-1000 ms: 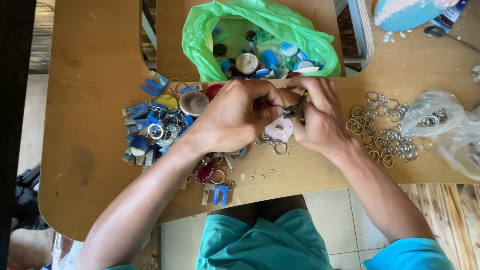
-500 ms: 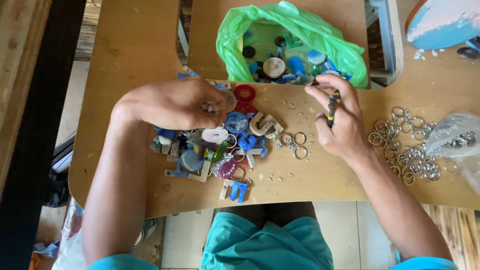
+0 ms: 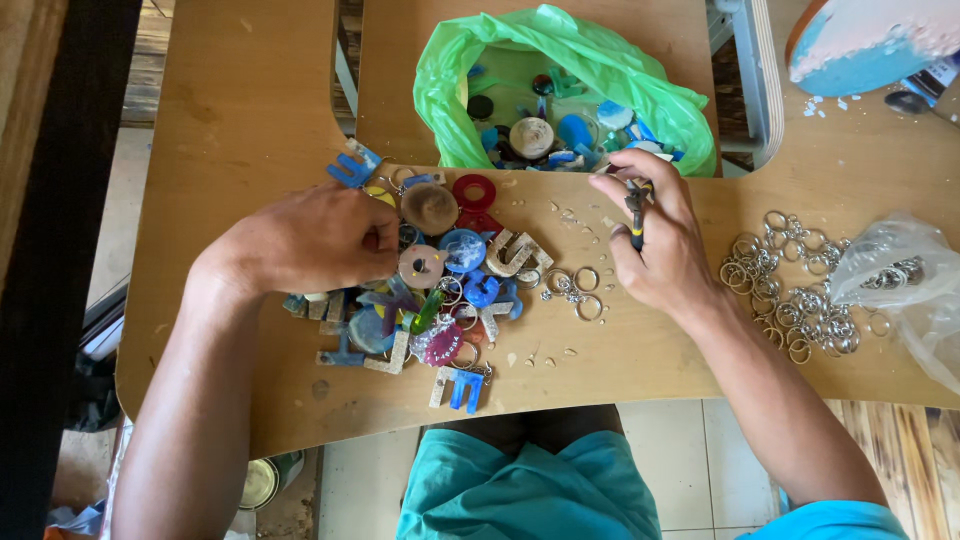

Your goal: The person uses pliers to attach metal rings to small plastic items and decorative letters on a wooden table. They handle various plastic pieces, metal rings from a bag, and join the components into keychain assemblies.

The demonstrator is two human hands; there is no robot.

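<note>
Under the left hand [image 3: 310, 245], fingers curled into the heap of charms [image 3: 430, 290], many look ringed already, while the right hand [image 3: 655, 245] grips pliers [image 3: 636, 215] beside loose rings [image 3: 790, 295].

The left hand [image 3: 315, 240] lies curled on a heap of keychain pieces [image 3: 440, 290] on the wooden table [image 3: 240, 110], its fingertips [image 3: 385, 240] touching a round tan disc [image 3: 421, 266] just beyond them. The right hand [image 3: 660, 240] grips small pliers [image 3: 636, 210] between thumb and fingers. Loose metal rings [image 3: 575, 290] lie just left of its fingers, a green plastic bag [image 3: 560, 60] of pieces beyond them.
</note>
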